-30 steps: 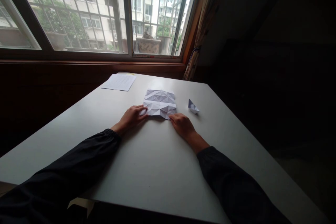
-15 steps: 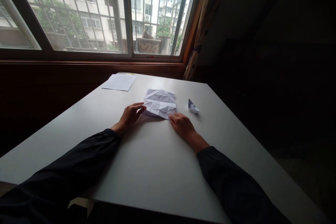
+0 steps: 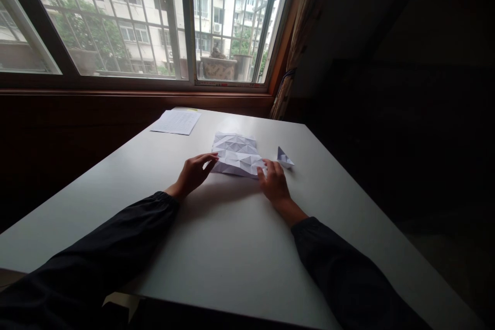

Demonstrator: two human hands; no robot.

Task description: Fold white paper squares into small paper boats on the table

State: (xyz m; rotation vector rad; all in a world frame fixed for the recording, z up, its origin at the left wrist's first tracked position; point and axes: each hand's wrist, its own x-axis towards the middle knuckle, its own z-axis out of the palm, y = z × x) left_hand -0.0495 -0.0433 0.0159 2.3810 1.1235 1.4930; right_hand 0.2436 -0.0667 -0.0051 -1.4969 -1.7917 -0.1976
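A white sheet of creased paper (image 3: pixel 235 155), patterned with triangular folds, lies in front of me in the middle of the table. At its left edge my left hand (image 3: pixel 196 171) pinches the paper between thumb and fingertips. My right hand (image 3: pixel 275 180) grips the near right corner, with the thumb on the near side and the fingers along the right edge. Just beyond that hand, a small folded paper boat (image 3: pixel 285 158) sits on the table, apart from the sheet.
The white table (image 3: pixel 216 252) extends to my near edge. A stack of printed papers (image 3: pixel 176 121) lies at its far left corner. Behind the table are a barred window (image 3: pixel 127 20) and a tied curtain (image 3: pixel 288 80).
My right hand has shifted right and slightly away from me, from the sheet's near edge to its right corner. The near part of the sheet looks flatter. My left hand has barely moved.
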